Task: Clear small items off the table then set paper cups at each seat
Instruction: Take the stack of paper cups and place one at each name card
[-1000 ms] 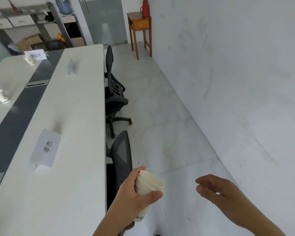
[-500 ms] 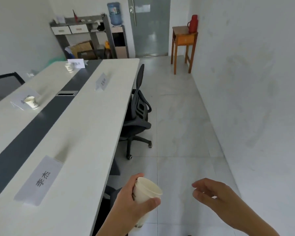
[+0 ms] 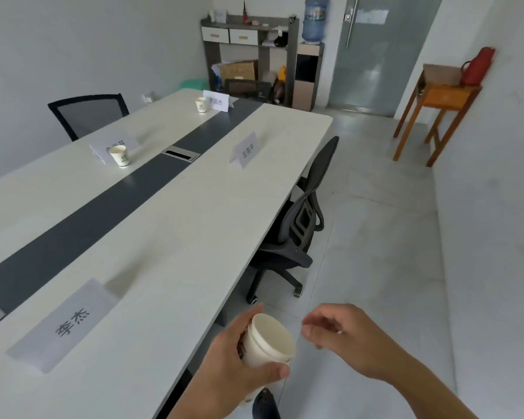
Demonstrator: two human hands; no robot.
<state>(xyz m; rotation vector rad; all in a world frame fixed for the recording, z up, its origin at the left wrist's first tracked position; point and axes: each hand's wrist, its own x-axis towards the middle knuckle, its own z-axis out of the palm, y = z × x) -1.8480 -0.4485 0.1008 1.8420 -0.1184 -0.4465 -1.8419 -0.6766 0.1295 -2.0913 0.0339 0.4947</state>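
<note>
My left hand (image 3: 233, 362) grips a stack of white paper cups (image 3: 268, 343), mouth tilted up to the right, just off the near right edge of the long white table (image 3: 170, 237). My right hand (image 3: 342, 337) hovers close to the right of the cup rim, fingers loosely curled, holding nothing. Two paper cups stand on the table's far side: one (image 3: 120, 155) beside a name card, another (image 3: 201, 104) near the far end.
Name cards lie on the table, the nearest (image 3: 64, 325) at front left and another (image 3: 246, 149) by a black office chair (image 3: 294, 234) tucked at the right edge. A second chair (image 3: 88, 114) stands far left. A wooden side table (image 3: 436, 110) stands by the right wall.
The view has swung left, showing more of the table and the far cups. My right hand has moved closer to the cup stack in my left hand.
</note>
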